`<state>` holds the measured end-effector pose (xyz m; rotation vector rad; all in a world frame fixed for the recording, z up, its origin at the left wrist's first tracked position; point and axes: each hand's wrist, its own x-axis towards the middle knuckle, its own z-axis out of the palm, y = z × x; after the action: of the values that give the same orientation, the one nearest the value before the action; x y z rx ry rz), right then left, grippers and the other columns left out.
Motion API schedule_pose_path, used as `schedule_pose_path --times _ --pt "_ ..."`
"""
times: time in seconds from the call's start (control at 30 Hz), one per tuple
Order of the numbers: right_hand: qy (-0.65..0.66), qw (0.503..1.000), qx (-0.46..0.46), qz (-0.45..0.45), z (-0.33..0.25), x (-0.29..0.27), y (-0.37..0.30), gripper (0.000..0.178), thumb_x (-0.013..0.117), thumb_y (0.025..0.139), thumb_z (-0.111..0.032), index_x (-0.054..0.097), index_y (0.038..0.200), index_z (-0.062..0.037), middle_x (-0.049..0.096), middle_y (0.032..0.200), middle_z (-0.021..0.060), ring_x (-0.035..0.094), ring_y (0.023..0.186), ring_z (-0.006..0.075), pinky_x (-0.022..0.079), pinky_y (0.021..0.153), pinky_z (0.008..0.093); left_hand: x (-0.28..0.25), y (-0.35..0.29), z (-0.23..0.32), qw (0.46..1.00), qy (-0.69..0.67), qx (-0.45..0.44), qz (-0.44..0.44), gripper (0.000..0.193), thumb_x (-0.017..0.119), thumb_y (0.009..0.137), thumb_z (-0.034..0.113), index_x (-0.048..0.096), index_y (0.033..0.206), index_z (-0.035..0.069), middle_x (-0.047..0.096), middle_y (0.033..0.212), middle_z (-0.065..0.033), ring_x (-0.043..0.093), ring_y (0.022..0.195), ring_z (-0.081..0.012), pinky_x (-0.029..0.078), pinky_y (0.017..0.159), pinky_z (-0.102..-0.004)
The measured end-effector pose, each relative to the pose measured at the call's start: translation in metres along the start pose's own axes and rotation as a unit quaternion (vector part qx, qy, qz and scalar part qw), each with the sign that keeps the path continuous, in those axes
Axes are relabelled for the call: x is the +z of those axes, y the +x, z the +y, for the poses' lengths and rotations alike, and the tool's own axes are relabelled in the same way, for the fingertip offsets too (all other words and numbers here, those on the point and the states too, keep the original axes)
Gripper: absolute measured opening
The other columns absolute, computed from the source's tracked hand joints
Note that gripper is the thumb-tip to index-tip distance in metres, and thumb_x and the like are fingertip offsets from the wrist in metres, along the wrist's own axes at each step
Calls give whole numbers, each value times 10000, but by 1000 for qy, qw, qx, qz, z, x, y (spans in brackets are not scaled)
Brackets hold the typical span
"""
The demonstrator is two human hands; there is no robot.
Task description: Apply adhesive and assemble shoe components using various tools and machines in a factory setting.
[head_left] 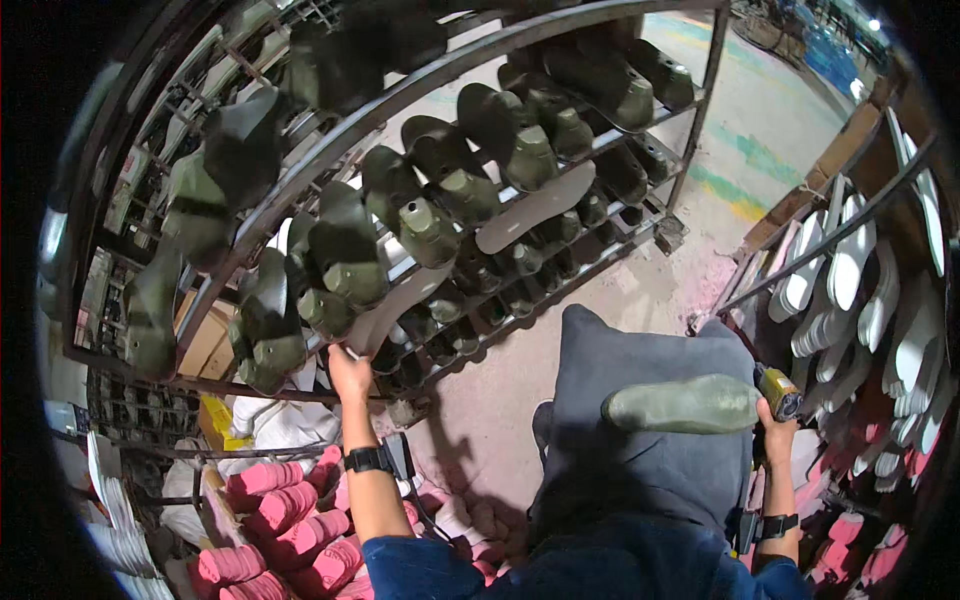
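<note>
My left hand (350, 374) reaches to the lower front bar of the rack at its near corner. Its fingers are closed on the near end of a flat grey insole (398, 308), which lies slanting across the rack's front. Over my lap, my right hand (777, 432) is closed at the right end of a dark green shoe last (685, 403). This last lies sideways, its long smooth face up. A small yellow and black block (778, 392) juts out beside the fingers; I cannot make out what it is.
A metal rack (712, 85) holds rows of green shoe lasts (430, 232). Another grey insole (537, 208) rests across its front. White soles (852, 255) hang on a rack at right. Pink bundled pieces (285, 508) lie lower left, near a white sack (285, 424).
</note>
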<state>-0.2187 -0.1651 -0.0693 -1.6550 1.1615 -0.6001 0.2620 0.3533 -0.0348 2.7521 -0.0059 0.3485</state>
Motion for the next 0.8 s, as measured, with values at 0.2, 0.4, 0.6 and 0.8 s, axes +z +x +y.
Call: schedule_pose_path --times 0.2,0.4,0.6,0.8 --pt "-35 996 86 -5 -9 -4 -1 548 780 760 -285 577 1149 43 640 1088 117 606 956 198 474 851 343 7 -105 67 967 -191 86 -144 497 767 654 -36 493 1067 -6 606 990 -98 571 883 -183 467 811 -316" --pt "34 998 33 33 -11 6 2 572 820 715 -283 580 1145 9 635 1102 95 588 1003 180 450 918 322 -6 -223 265 854 -173 241 -428 693 775 677 62 488 1308 49 562 1269 -161 541 1184 -283 422 981 -340" --pt "181 983 30 2 24 -14 0 354 769 771 -181 627 1041 -2 644 836 16 580 706 97 480 635 249 9 -256 337 791 -16 449 -415 762 799 654 126 464 1335 55 498 1347 -134 447 1274 -292 396 1020 -352" --pt "233 971 54 -15 15 -42 -24 416 769 748 -225 616 1064 -2 637 864 47 585 696 139 488 652 281 8 -282 320 816 -35 461 -347 742 775 640 50 472 1318 30 494 1339 -179 439 1266 -365 394 1028 -386"
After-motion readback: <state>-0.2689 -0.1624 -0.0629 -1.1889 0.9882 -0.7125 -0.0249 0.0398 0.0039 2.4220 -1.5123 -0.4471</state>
